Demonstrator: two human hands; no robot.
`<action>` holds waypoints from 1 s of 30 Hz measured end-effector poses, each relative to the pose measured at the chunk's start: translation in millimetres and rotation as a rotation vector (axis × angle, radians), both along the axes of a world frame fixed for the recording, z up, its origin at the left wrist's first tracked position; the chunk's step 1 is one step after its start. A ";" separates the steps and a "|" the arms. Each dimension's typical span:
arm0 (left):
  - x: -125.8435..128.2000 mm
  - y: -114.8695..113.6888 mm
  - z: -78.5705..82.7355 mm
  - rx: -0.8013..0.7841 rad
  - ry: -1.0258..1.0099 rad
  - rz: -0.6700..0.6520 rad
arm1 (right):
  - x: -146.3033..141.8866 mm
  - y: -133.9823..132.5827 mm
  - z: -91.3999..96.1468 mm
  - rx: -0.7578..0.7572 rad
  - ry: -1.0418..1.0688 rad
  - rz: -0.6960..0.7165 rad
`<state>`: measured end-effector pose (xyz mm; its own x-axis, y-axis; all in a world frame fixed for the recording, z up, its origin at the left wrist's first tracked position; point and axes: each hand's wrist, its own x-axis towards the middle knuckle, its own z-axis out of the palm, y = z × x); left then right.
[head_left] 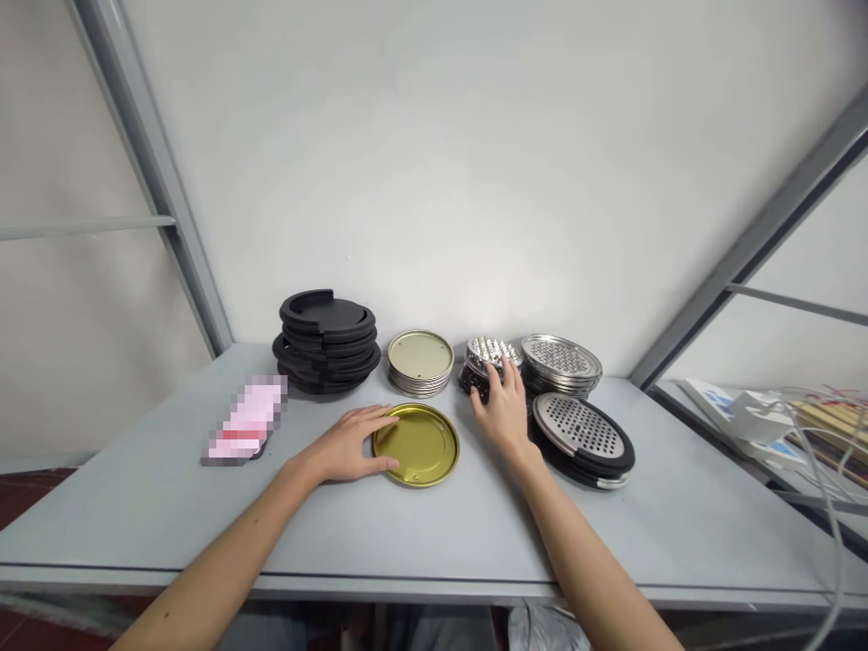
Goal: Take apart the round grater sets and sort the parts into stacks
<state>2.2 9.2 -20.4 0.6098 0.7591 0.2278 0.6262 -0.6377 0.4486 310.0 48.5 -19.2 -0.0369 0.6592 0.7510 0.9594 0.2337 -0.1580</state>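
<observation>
A shiny gold round metal lid (420, 448), its raised rim upward, lies flat on the grey table. My left hand (349, 445) holds its left edge, with the thumb and fingers on the rim. Farther right, my right hand (502, 407) reaches over the front of a small stack of spiked metal discs (494, 348), fingers apart. Whether the fingertips touch the stack I cannot tell. Behind the gold lid stands a stack of pale gold round lids (420, 354).
Black ring-shaped holders (326, 339) are piled at back left, near a blurred pink phone-like object (248, 420). At right are perforated metal grater discs (561, 355) and black-rimmed grater plates (583, 429). A white cable (831, 515) hangs by the table's (380, 533) right side.
</observation>
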 end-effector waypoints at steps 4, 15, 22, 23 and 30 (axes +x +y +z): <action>1.1 -0.6 3.0 -0.019 0.022 0.012 | 2.2 4.0 3.0 -0.004 -0.055 -0.068; 0.3 -2.3 3.6 -0.042 0.050 0.037 | 9.3 7.2 3.3 -0.033 -0.047 -0.127; 1.9 -2.5 5.4 -0.031 0.064 0.037 | 9.4 8.1 2.5 -0.024 -0.056 -0.127; 2.0 -2.6 5.3 -0.032 0.064 0.041 | 9.6 8.4 2.2 -0.019 -0.060 -0.125; 2.6 -3.2 5.9 -0.031 0.065 0.045 | 14.3 8.9 4.3 0.008 -0.056 -0.091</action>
<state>4.8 6.0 -14.6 0.5876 0.7922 0.1650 0.6823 -0.5946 0.4254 324.2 57.4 -15.0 -0.0193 0.6561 0.7544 0.9839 0.1465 -0.1022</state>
